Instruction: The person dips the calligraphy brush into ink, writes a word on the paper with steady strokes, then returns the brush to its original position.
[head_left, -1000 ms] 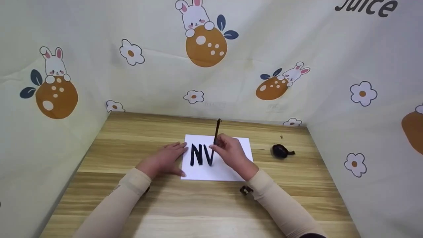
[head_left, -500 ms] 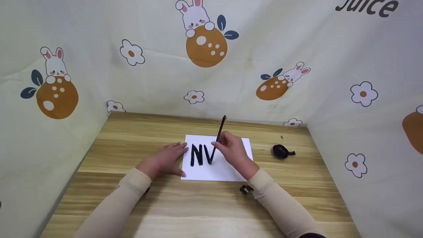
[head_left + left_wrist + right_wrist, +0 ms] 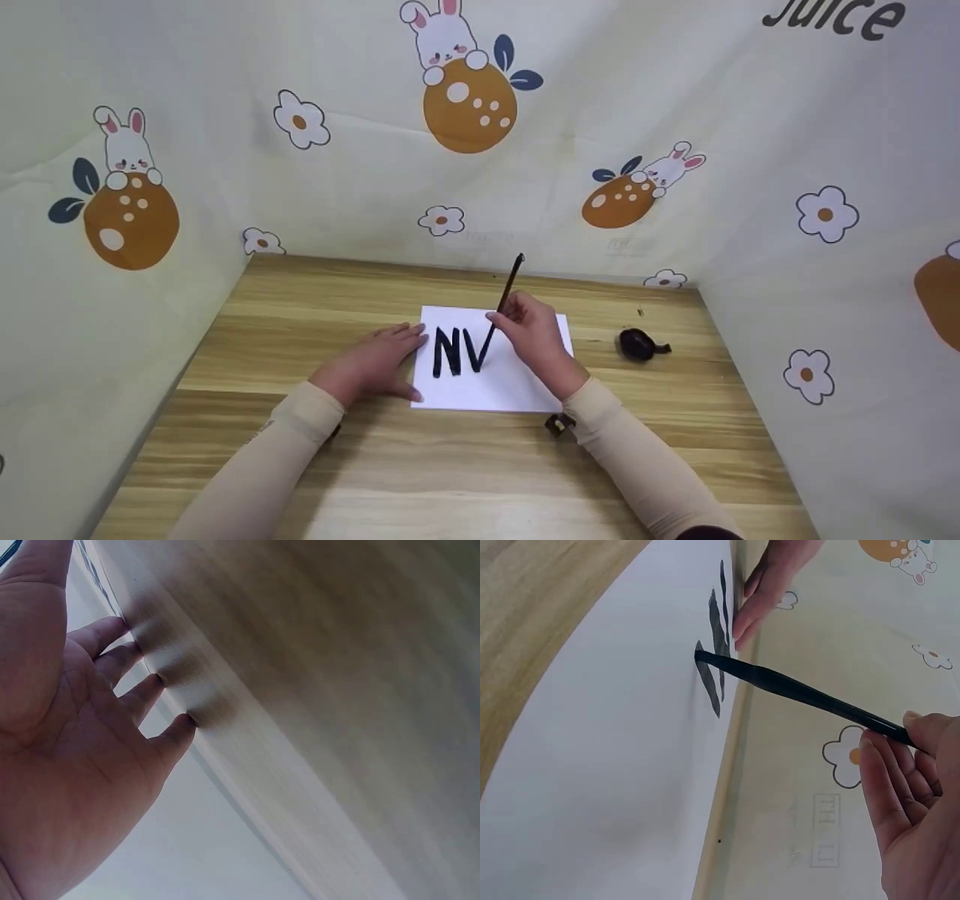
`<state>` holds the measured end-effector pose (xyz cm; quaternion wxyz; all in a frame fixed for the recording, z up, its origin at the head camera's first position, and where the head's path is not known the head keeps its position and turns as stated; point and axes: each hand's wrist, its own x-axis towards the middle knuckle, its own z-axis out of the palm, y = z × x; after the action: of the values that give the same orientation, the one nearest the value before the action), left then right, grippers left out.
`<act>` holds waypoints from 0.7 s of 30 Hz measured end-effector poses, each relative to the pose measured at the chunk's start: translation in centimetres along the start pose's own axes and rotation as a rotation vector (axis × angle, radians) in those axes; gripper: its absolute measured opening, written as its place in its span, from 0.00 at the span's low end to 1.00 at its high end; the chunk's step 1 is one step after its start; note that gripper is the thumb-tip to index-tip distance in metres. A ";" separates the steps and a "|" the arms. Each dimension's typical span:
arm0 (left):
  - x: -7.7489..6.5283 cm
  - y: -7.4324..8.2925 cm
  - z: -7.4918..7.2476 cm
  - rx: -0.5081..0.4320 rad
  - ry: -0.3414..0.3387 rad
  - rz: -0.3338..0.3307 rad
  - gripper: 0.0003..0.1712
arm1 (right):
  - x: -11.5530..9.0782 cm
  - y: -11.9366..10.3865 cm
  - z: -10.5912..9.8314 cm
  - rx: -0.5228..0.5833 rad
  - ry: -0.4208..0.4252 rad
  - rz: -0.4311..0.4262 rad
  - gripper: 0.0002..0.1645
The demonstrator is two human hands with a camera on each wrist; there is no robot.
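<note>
A white sheet of paper point(image 3: 525, 390) lies on the wooden table and bears thick black strokes, an N point(image 3: 447, 352) and a slanting stroke right of it. My right hand point(image 3: 534, 330) pinches a dark writing brush point(image 3: 511, 283) between thumb and fingers. In the right wrist view the brush point(image 3: 802, 692) slants down, its tip on the paper at the lower end of the slanting stroke. My left hand point(image 3: 371, 365) lies spread at the sheet's left edge. The left wrist view shows the left hand's point(image 3: 82, 712) fingertips touching the surface.
A small black round dish with a short handle point(image 3: 637, 344) stands on the table point(image 3: 420, 480) right of the paper. Cloth walls point(image 3: 352, 187) printed with rabbits, oranges and flowers enclose the back and both sides.
My right hand has shifted slightly up and to the right. The brush's upper end has tilted right, while its tip has stayed near the same spot. The left hand has not moved.
</note>
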<state>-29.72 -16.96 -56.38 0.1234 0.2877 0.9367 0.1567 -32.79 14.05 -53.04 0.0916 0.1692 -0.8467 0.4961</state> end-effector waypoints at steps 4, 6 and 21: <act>0.1 0.0 0.0 -0.003 0.000 -0.005 0.68 | 0.3 0.1 0.0 -0.001 -0.006 0.020 0.08; 0.1 -0.1 0.0 0.001 -0.004 -0.011 0.68 | 0.4 0.1 0.0 -0.001 -0.010 0.022 0.07; 0.0 0.0 0.1 0.010 0.001 -0.009 0.68 | 1.4 0.8 0.4 -0.031 -0.008 0.020 0.07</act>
<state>-29.74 -16.96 -56.47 0.1220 0.2842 0.9388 0.1515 -34.38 13.77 -53.50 0.0859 0.1615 -0.8562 0.4833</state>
